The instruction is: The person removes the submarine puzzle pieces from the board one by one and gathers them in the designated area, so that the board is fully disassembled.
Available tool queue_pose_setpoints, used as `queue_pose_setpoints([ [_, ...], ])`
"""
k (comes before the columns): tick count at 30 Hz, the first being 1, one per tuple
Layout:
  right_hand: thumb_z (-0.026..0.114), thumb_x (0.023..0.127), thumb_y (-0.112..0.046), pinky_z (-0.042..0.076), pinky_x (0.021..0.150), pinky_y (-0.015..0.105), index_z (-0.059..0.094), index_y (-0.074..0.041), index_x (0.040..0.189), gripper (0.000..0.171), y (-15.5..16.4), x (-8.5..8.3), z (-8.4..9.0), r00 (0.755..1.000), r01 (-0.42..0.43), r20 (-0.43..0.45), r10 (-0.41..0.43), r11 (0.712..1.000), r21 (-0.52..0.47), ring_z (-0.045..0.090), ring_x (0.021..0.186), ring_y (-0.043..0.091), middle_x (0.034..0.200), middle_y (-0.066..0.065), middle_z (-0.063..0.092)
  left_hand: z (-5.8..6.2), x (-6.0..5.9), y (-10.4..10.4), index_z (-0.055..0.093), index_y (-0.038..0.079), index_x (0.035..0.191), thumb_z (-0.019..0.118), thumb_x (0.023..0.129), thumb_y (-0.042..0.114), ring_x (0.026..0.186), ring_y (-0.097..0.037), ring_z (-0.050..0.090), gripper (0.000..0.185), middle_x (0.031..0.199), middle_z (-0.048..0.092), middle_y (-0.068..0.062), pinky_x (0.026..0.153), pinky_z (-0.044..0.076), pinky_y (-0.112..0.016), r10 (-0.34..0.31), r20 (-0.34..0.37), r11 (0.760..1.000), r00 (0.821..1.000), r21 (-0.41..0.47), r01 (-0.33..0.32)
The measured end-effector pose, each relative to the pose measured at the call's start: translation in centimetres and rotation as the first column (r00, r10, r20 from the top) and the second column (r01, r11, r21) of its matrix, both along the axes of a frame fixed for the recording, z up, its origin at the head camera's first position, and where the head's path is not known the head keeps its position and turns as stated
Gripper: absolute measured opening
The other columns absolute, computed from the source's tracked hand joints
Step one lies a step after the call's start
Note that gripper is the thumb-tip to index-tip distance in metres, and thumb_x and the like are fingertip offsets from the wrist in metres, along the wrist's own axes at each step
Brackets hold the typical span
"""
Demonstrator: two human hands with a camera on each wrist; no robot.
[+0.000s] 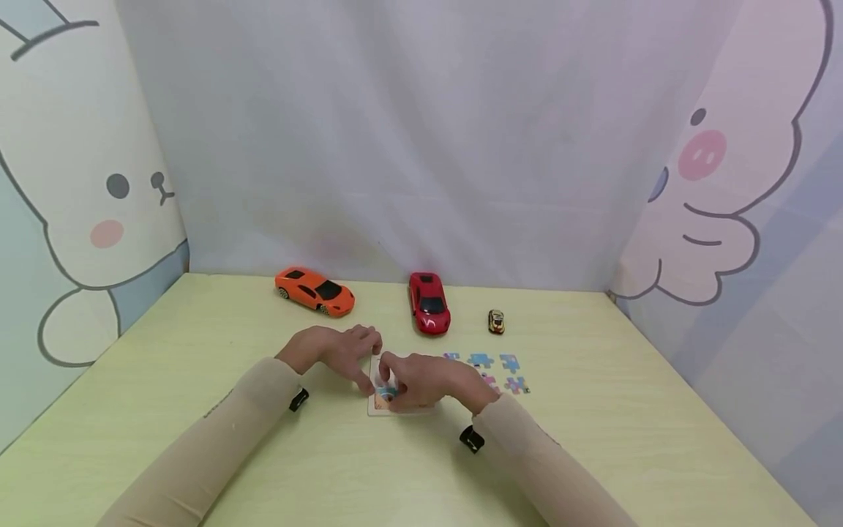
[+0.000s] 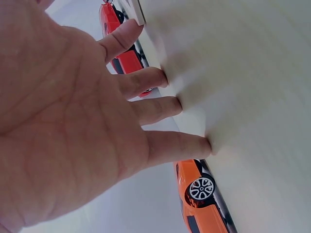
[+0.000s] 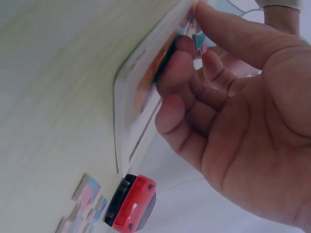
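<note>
Clearly, the left hand (image 1: 337,353) rests flat, fingers straight, tips pressing the table (image 1: 197,380) beside the puzzle tray (image 1: 380,405) at mid-table; were that bracing to slacken, I judge the tray could skid. Further right, the right hand (image 1: 421,380) pinches a puzzle piece (image 3: 198,40) over the tray; forced crookedly, it may jam. Both hands hide the tray's picture, and the loose pieces (image 1: 490,369) beyond the right hand are too small to read.
</note>
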State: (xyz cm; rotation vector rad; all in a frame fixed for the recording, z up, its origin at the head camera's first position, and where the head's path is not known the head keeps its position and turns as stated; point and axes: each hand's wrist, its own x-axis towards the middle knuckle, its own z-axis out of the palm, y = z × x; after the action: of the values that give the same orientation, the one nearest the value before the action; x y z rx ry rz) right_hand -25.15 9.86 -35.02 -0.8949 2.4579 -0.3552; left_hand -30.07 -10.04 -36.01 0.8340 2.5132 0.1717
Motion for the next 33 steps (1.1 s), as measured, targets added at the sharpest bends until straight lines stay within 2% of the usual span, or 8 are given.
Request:
queue_pose_setpoints([
  [7,0.062,0.101,-0.022,0.043,0.061,0.025,0.047,-0.020,0.110,0.018,0.2,-0.3,0.4,0.997,0.018,0.075,-0.014,0.998,-0.058,0.052,0.059,0.012,0.078,0.000,0.060,-0.1,0.0,-0.1,0.041,0.019,0.120,0.072,0.084,0.054,0.118,-0.021,0.037,0.059,0.120,0.040,-0.002,0.096,0.039,-0.044,-0.013,-0.024,1.000,1.000,-0.016,0.012],
  [13,0.057,0.103,-0.015,0.040,0.059,0.023,0.052,-0.015,0.103,0.005,0.4,-0.5,0.7,0.998,-0.056,0.028,0.059,0.993,-0.100,0.047,0.057,0.010,0.072,-0.003,0.053,0.1,0.0,-0.2,0.041,0.016,0.119,0.073,0.084,0.053,0.117,-0.022,0.038,0.060,0.118,0.040,-0.004,0.094,0.039,-0.045,-0.020,-0.015,1.000,1.000,0.001,0.020],
  [25,0.060,0.101,-0.013,0.040,0.065,0.022,0.053,-0.014,0.097,0.008,1.6,-0.4,1.7,0.993,-0.121,-0.021,0.119,0.987,-0.105,0.049,0.067,0.006,0.079,-0.005,0.051,-0.2,0.1,0.3,0.041,0.017,0.118,0.073,0.084,0.054,0.115,-0.020,0.038,0.059,0.116,0.039,-0.002,0.092,0.040,-0.042,-0.016,-0.019,1.000,1.000,0.004,0.016],
  [33,0.060,0.101,-0.014,0.043,0.064,0.023,0.052,-0.015,0.093,0.012,2.6,-0.6,2.5,0.993,-0.121,-0.009,0.121,0.987,-0.103,0.049,0.063,0.006,0.078,-0.005,0.053,0.0,0.1,0.1,0.042,0.016,0.118,0.074,0.085,0.053,0.115,-0.021,0.038,0.059,0.116,0.039,-0.002,0.091,0.039,-0.041,-0.026,-0.024,1.000,0.999,0.008,0.026],
])
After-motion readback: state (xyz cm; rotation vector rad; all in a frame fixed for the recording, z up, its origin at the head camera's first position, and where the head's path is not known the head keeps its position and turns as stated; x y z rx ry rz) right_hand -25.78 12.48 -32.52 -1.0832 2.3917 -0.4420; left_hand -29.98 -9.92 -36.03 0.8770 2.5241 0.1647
